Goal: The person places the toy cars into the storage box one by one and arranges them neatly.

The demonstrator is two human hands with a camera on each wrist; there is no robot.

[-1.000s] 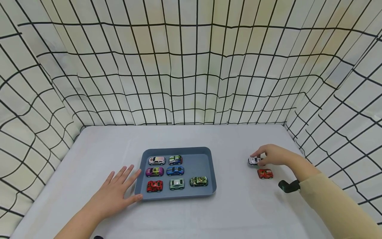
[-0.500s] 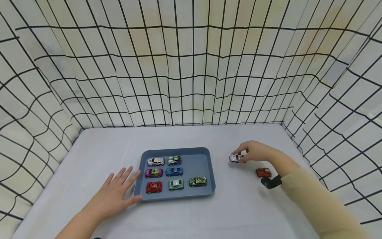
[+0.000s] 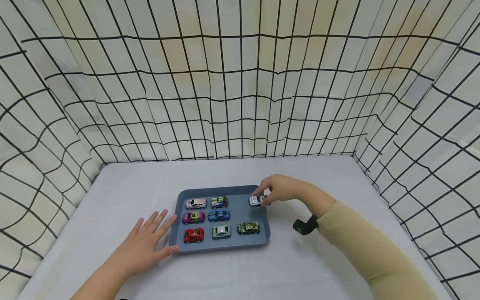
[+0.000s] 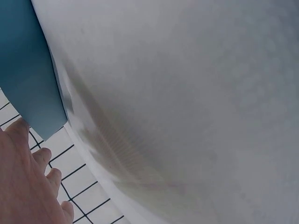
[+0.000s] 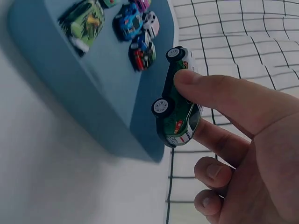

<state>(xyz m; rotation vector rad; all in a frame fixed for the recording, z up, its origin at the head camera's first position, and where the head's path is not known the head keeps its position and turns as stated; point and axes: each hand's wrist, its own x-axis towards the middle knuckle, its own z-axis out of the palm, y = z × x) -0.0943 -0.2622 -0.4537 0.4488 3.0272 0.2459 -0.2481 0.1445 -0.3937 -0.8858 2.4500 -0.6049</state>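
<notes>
My right hand [image 3: 281, 188] pinches a white and dark green toy car [image 3: 256, 201] between thumb and fingers, above the back right corner of the blue-grey tray [image 3: 238, 211]. In the right wrist view this toy car [image 5: 180, 112] is turned side-on, black wheels towards the tray wall [image 5: 110, 123]. Flat with spread fingers, my left hand [image 3: 144, 239] lies at the tray's left edge, its fingertips at the rim. In the tray several toy cars stand in rows, among them a blue car [image 3: 219, 215], a red car [image 3: 193, 235] and a camouflage-patterned car [image 3: 248, 228].
A white cloth covers the table [image 3: 300, 266]. Black-gridded white curtains [image 3: 240, 104] close off the back and both sides. A dark green wrist piece [image 3: 305, 225] juts from the beige right sleeve [image 3: 360, 241], which covers part of the table's right side.
The right hand has carried the white and green toy car leftward from the right of the table to over the tray. The sleeve now hides the other red car there. The left hand stays put.
</notes>
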